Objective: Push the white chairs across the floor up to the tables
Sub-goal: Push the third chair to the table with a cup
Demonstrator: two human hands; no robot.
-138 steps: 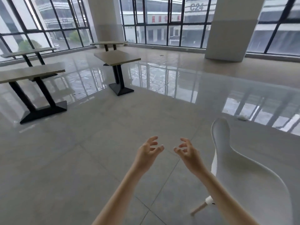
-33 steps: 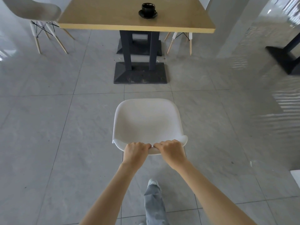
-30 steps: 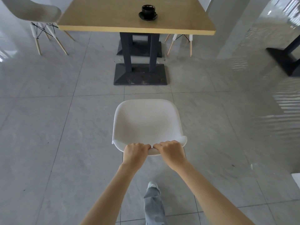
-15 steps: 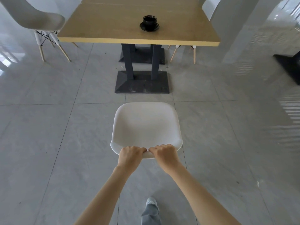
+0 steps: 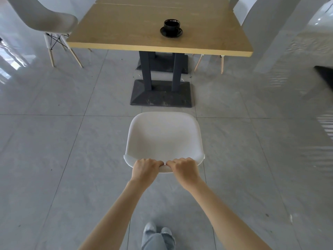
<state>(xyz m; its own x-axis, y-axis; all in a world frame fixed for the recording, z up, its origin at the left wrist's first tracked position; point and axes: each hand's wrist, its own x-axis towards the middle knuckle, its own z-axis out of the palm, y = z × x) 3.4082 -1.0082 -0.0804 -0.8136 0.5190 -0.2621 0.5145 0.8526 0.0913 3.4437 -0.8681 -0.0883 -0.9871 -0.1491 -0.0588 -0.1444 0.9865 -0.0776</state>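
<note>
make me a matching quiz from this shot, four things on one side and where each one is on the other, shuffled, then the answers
Things
1. black cup and saucer
2. white chair
3. grey chair
4. dark table base

Places
A. on the floor under the wooden table
B. beside the table's far left corner
C. on the tabletop
D. in front of the table, its backrest gripped by the left hand and the right hand

Pairs: 1-C, 2-D, 3-B, 4-A
</note>
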